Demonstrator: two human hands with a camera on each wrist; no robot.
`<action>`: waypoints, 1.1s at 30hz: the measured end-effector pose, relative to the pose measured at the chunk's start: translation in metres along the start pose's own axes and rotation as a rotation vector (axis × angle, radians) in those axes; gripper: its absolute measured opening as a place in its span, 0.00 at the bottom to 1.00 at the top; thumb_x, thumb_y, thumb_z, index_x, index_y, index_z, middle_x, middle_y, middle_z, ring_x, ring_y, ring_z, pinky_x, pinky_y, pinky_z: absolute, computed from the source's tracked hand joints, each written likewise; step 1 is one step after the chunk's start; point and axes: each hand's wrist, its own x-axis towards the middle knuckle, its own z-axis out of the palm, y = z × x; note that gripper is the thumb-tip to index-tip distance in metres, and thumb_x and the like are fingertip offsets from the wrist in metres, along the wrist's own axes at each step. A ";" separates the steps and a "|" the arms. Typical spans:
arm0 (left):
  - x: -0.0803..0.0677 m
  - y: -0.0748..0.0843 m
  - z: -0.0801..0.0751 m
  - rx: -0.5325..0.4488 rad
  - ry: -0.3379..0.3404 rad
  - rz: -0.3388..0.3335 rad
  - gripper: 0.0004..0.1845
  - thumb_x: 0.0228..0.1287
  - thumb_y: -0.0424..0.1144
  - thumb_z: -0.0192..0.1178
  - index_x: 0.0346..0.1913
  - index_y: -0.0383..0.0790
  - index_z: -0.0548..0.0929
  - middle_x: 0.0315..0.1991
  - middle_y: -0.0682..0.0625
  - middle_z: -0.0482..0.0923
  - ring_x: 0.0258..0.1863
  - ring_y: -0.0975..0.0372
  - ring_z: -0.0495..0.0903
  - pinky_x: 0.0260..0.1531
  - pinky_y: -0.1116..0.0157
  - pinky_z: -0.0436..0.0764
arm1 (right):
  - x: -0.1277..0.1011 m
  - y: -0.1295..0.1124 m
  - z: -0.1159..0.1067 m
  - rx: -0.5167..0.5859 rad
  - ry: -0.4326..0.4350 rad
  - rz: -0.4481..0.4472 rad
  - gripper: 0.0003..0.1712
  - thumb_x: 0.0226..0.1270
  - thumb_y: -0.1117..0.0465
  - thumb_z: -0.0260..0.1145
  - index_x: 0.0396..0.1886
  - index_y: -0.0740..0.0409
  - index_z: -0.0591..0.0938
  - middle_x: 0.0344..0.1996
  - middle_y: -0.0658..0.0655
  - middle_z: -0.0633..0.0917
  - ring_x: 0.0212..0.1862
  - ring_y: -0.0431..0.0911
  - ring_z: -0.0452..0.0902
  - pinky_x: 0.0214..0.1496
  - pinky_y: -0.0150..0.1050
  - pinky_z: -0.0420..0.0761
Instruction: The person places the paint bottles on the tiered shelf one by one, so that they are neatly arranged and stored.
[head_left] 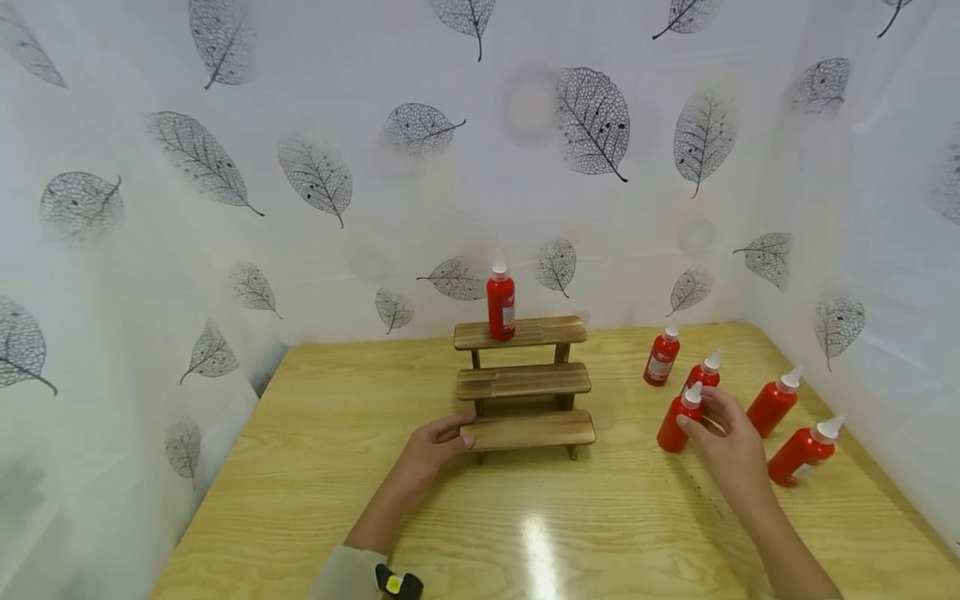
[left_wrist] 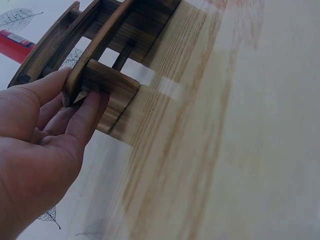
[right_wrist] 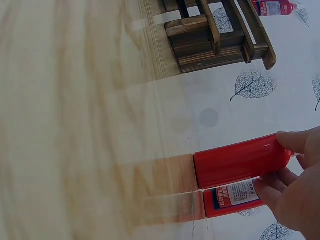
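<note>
- Looking down from the head camera, we see a wooden rack (head_left: 525,383) with 3 steps standing near the middle of the wooden surface (head_left: 315,467), close to the back wall.
- We find the left hand (head_left: 435,446) at the left end of the lowest step; the left wrist view shows its thumb (left_wrist: 42,85) over the board's top edge and its fingers (left_wrist: 85,112) under it, so it pinches that end of the step.
- We count 1 red bottle (head_left: 501,300) with a white nozzle standing upright on the top step, left of its middle.
- We see the right hand (head_left: 723,437) to the right of the rack, fingers curled round the upper part of the nearest bottle (head_left: 678,421), which stands upright on the surface.
- In the right wrist view, we see the thumb (right_wrist: 295,140) on one side of that bottle and the fingers (right_wrist: 270,190) on the other, with a 2nd bottle (right_wrist: 232,197) just beside it and touching or nearly touching it; we cannot tell which.
- We note 3 more bottles on the right of the surface: 1 upright behind (head_left: 662,357), 1 leaning (head_left: 774,402) past the hand, and 1 tilted low (head_left: 804,452) near the right wall.
- We see white sheets printed with grey leaves (head_left: 592,121) on 3 sides of the surface.
</note>
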 end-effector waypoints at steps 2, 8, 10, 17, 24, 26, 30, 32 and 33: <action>-0.001 0.000 0.000 0.006 0.005 -0.005 0.28 0.70 0.43 0.65 0.69 0.39 0.75 0.72 0.40 0.69 0.70 0.50 0.71 0.66 0.55 0.74 | 0.000 0.000 0.000 -0.012 0.003 -0.013 0.38 0.72 0.49 0.66 0.74 0.59 0.64 0.65 0.65 0.74 0.59 0.43 0.73 0.50 0.14 0.73; -0.001 0.001 0.000 0.010 0.005 -0.010 0.28 0.70 0.43 0.64 0.69 0.39 0.75 0.72 0.39 0.69 0.69 0.50 0.71 0.66 0.54 0.74 | 0.000 -0.004 0.000 -0.006 -0.006 -0.019 0.39 0.72 0.47 0.66 0.75 0.57 0.64 0.66 0.64 0.75 0.58 0.39 0.72 0.49 0.14 0.74; -0.001 0.001 0.000 0.008 0.004 -0.008 0.28 0.70 0.43 0.64 0.70 0.38 0.75 0.72 0.39 0.69 0.69 0.50 0.71 0.66 0.55 0.74 | 0.000 -0.006 0.000 -0.006 -0.008 -0.031 0.39 0.72 0.47 0.66 0.75 0.56 0.64 0.66 0.64 0.74 0.59 0.40 0.72 0.49 0.14 0.74; 0.000 0.000 -0.001 0.003 0.004 -0.009 0.27 0.70 0.43 0.65 0.69 0.39 0.76 0.71 0.40 0.70 0.68 0.51 0.72 0.65 0.56 0.76 | 0.004 -0.021 0.003 0.013 0.016 -0.126 0.35 0.72 0.50 0.67 0.73 0.56 0.67 0.63 0.63 0.77 0.53 0.26 0.70 0.50 0.14 0.73; 0.000 0.000 -0.001 -0.002 0.007 -0.007 0.27 0.71 0.43 0.64 0.69 0.38 0.75 0.72 0.39 0.69 0.69 0.50 0.72 0.65 0.56 0.75 | 0.013 -0.052 0.006 0.032 0.009 -0.174 0.35 0.72 0.50 0.67 0.74 0.52 0.68 0.64 0.63 0.78 0.55 0.31 0.75 0.50 0.16 0.75; 0.000 0.000 -0.001 -0.003 0.006 -0.007 0.27 0.71 0.42 0.64 0.69 0.38 0.75 0.72 0.39 0.69 0.69 0.50 0.72 0.65 0.55 0.75 | 0.016 -0.063 0.007 0.044 0.004 -0.176 0.35 0.71 0.50 0.67 0.74 0.50 0.68 0.64 0.62 0.78 0.55 0.33 0.76 0.50 0.16 0.76; -0.001 0.000 -0.001 -0.002 0.002 -0.005 0.27 0.71 0.42 0.64 0.69 0.38 0.75 0.72 0.39 0.68 0.69 0.50 0.71 0.66 0.55 0.75 | 0.024 -0.084 0.009 0.100 -0.016 -0.184 0.36 0.71 0.51 0.67 0.75 0.51 0.67 0.64 0.61 0.77 0.53 0.32 0.77 0.47 0.21 0.80; -0.001 0.000 -0.001 -0.001 0.000 -0.003 0.27 0.71 0.42 0.64 0.69 0.38 0.75 0.72 0.39 0.68 0.69 0.50 0.71 0.66 0.56 0.75 | 0.029 -0.093 0.010 0.132 -0.027 -0.192 0.36 0.72 0.52 0.67 0.75 0.52 0.66 0.64 0.62 0.77 0.53 0.33 0.79 0.44 0.25 0.83; -0.001 0.000 -0.001 -0.004 -0.001 -0.003 0.27 0.71 0.42 0.64 0.69 0.38 0.75 0.72 0.39 0.68 0.69 0.50 0.71 0.65 0.56 0.75 | 0.031 -0.098 0.011 0.140 -0.032 -0.199 0.36 0.72 0.52 0.67 0.75 0.52 0.66 0.64 0.62 0.77 0.53 0.35 0.80 0.42 0.27 0.84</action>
